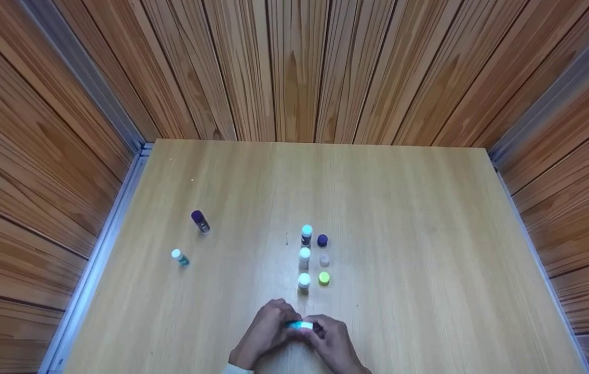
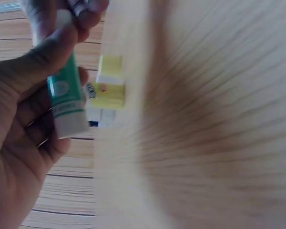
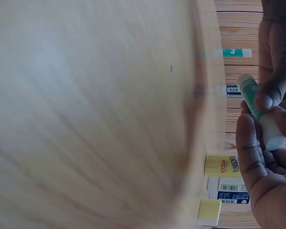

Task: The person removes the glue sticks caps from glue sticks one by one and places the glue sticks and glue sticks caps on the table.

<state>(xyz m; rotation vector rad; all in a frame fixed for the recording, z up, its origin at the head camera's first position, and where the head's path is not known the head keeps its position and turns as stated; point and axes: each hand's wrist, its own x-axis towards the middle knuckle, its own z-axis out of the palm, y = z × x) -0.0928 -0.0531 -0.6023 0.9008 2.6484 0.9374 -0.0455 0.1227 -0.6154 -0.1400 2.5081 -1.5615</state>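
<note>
Near the front edge of the head view, both hands hold one green-and-white glue stick [image 1: 299,325] between them. My left hand [image 1: 272,324] grips its green body [image 2: 66,90], thumb across the label. At its other end, my right hand [image 1: 332,340] pinches the white cap [image 3: 274,139] between thumb and fingers. The cap is still against the body as far as I can tell. Just beyond the hands stands a yellow glue stick [image 3: 221,165], its pale top bare, with a yellow cap [image 1: 324,279] to its right.
Behind the yellow stick stand a white glue stick [image 1: 304,257] and a dark-blue one [image 1: 306,235]. A whitish cap [image 1: 324,260] and a dark-blue cap [image 1: 322,240] sit beside them. Farther left are a capped purple glue stick [image 1: 200,222] and a capped green one [image 1: 181,257].
</note>
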